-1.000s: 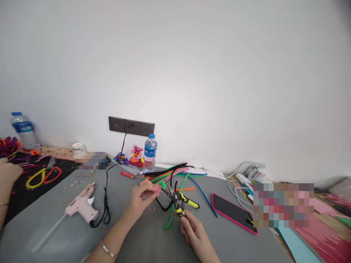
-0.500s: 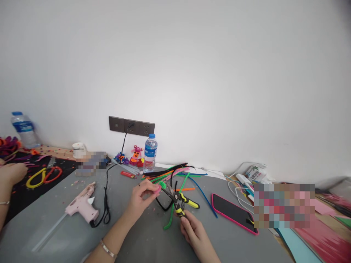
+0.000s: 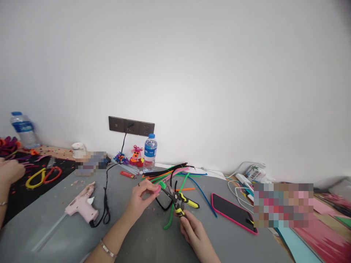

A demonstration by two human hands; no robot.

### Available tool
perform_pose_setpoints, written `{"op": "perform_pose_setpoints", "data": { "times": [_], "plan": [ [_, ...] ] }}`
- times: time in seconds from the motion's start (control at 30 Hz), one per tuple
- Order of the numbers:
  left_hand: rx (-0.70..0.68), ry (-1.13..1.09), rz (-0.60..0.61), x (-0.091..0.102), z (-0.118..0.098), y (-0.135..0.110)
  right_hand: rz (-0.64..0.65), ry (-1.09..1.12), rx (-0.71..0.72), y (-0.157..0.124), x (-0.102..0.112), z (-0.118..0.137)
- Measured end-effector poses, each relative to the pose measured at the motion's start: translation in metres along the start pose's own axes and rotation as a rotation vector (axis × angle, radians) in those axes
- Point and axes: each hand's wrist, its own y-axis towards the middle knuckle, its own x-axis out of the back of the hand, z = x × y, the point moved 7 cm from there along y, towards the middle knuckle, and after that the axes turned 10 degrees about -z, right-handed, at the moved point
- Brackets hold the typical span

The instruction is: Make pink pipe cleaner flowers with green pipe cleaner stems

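Observation:
My left hand (image 3: 141, 197) is closed in a pinch on a small pink-and-green pipe cleaner piece (image 3: 161, 185), its green part curled in a coil. In my right hand (image 3: 193, 232) I grip wire strippers (image 3: 179, 201) with yellow-and-black handles. The handles are spread and the dark jaws sit parted right beside the piece. Under and around the tool lie a green pipe cleaner (image 3: 168, 221), a black one (image 3: 163, 208) and an orange one (image 3: 187, 189). My fingers hide part of the pinched piece.
Behind my hands are a pile of pipe cleaners (image 3: 164, 173) and a water bottle (image 3: 150, 153). A pink glue gun (image 3: 82, 206) with its cord (image 3: 106, 197) lies left, a phone (image 3: 234, 213) right. A co-worker's hand (image 3: 12, 171) is near scissors (image 3: 45, 177) at far left.

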Motion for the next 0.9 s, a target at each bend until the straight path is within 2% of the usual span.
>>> {"op": "perform_pose_setpoints", "data": {
  "times": [0.33,0.67,0.8,0.9],
  "plan": [
    [-0.014,0.049,-0.006,-0.0005,-0.0034,0.0019,-0.003,0.006,0.009,0.0009,0.0,-0.0047],
    [-0.04,0.07,-0.009,-0.0006,-0.0046,0.0023,-0.012,-0.013,0.036,0.0002,0.0001,0.002],
    [-0.068,0.075,-0.012,-0.0003,-0.0056,0.0017,-0.028,-0.049,0.053,0.0001,0.0006,-0.0001],
    [-0.04,0.077,0.0,0.0,-0.0017,0.0008,-0.042,-0.1,0.07,0.0008,0.0017,-0.0023]
  ]
}}
